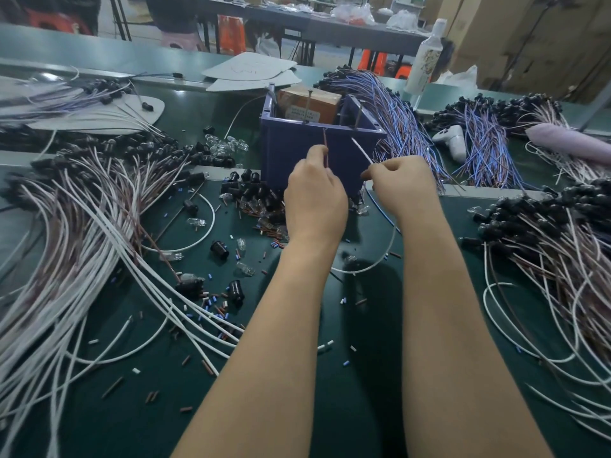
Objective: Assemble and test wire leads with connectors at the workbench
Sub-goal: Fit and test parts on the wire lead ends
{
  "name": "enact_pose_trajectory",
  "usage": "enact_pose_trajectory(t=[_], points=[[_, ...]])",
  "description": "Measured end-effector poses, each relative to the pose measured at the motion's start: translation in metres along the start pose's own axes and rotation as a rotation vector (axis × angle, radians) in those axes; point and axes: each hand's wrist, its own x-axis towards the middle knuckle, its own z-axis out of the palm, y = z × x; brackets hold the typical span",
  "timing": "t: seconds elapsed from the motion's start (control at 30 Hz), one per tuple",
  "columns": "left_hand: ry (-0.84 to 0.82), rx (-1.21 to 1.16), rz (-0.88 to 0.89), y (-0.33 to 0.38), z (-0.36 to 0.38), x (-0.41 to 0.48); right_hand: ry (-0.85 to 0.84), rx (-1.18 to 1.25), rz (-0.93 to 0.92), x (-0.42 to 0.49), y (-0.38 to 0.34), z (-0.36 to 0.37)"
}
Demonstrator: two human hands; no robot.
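Left hand pinches the brown wire end, right hand pinches the white wire end. That's 2 tips raised just in front of the blue box with its upright metal pins. The wire seems light and floppy, so I grip near the tips.
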Motion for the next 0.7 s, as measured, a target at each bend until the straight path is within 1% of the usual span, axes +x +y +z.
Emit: enact_pose_trajectory(t=[0.07, 0.17, 0.3, 0.4, 0.53, 0.7], points=[[0.072, -0.059, 0.013, -0.002, -0.001, 0.0, 0.018, 0.065, -0.001, 0.0, -0.001, -0.001], [0.142, -0.115, 0.019, -0.003, -0.002, -0.001, 0.003, 0.176, 0.019, 0.001, -0.004, 0.0], [0.185, -0.146, -0.014, -0.004, -0.004, 0.002, -0.033, 0.202, -0.009, 0.0, -0.006, 0.002], [0.134, -0.143, -0.05, -0.006, -0.006, 0.005, -0.066, 0.219, -0.018, 0.0, -0.006, 0.0], [0.056, -0.17, -0.066, -0.007, -0.007, 0.007, -0.029, 0.264, -0.028, -0.001, -0.007, 0.004], [0.014, -0.154, -0.083, -0.009, -0.009, 0.01, -0.104, 0.282, -0.056, -0.006, -0.008, 0.015]])
